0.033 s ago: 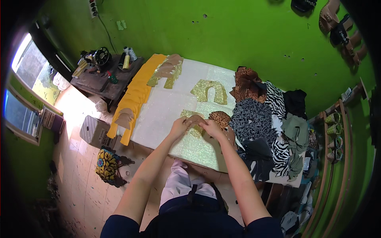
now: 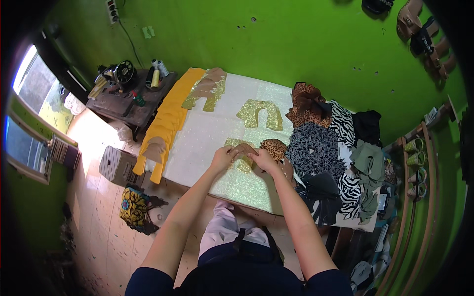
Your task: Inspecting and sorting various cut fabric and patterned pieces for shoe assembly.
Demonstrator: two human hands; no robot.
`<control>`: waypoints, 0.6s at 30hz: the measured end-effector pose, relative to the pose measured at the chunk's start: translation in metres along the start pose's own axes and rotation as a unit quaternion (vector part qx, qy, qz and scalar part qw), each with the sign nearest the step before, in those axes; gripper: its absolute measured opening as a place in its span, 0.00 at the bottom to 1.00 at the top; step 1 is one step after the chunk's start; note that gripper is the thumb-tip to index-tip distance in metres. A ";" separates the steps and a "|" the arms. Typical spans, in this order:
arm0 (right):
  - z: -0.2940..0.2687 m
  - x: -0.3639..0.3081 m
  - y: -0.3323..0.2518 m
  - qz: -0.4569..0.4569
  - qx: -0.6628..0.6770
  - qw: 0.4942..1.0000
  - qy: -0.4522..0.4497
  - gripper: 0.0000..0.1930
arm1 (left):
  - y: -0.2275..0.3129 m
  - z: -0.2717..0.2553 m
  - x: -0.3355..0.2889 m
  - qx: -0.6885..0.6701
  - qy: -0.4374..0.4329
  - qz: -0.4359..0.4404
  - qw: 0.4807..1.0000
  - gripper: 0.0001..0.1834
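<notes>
Between my two hands is a small curved brown piece (image 2: 244,149), its ends pinched in the fingers. My left hand (image 2: 223,158) closes on its left end, and my right hand (image 2: 264,160) on its right end. Beneath it lies a glittery gold cut piece (image 2: 244,165), partly covered by the brown one and my fingers. Farther back, a U-shaped glittery gold piece (image 2: 260,113) rests on the shiny white sheet (image 2: 197,138). Just right of my right hand are leopard-print pieces (image 2: 274,147).
Overlapping yellow pieces (image 2: 170,126) line the table's left side; brown and gold ones (image 2: 210,89) lie at the back. Grey-patterned (image 2: 313,148), black (image 2: 318,195) and zebra-print (image 2: 349,192) piles crowd the right. A sewing machine (image 2: 123,73) stands back left, sandals (image 2: 416,163) on a rack at right.
</notes>
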State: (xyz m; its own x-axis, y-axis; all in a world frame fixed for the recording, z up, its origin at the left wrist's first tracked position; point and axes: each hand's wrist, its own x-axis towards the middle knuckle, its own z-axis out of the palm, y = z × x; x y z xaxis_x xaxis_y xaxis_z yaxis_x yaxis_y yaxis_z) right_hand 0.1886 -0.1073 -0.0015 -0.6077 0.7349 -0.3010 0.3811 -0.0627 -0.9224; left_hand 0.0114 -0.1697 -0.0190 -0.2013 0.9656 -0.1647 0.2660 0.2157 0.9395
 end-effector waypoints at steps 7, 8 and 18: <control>0.000 0.040 0.016 0.015 -0.040 0.984 0.173 0.10 | 0.004 -0.018 0.043 0.087 -0.048 -0.040 0.994 0.09; 0.002 0.041 0.021 0.018 -0.042 0.983 0.178 0.10 | 0.005 -0.019 0.046 0.085 -0.053 -0.038 0.994 0.09; 0.026 0.052 0.024 0.039 -0.184 0.942 0.279 0.10 | -0.014 -0.030 0.067 0.321 -0.116 0.019 0.940 0.13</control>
State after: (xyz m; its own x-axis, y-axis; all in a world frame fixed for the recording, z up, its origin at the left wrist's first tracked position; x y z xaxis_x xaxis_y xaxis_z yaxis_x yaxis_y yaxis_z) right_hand 0.1485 -0.0879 -0.0456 -0.1460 0.9847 -0.0956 0.6874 0.0315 -0.7256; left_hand -0.0336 -0.1124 -0.0342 0.0111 0.9642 -0.2649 0.7975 0.1513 0.5840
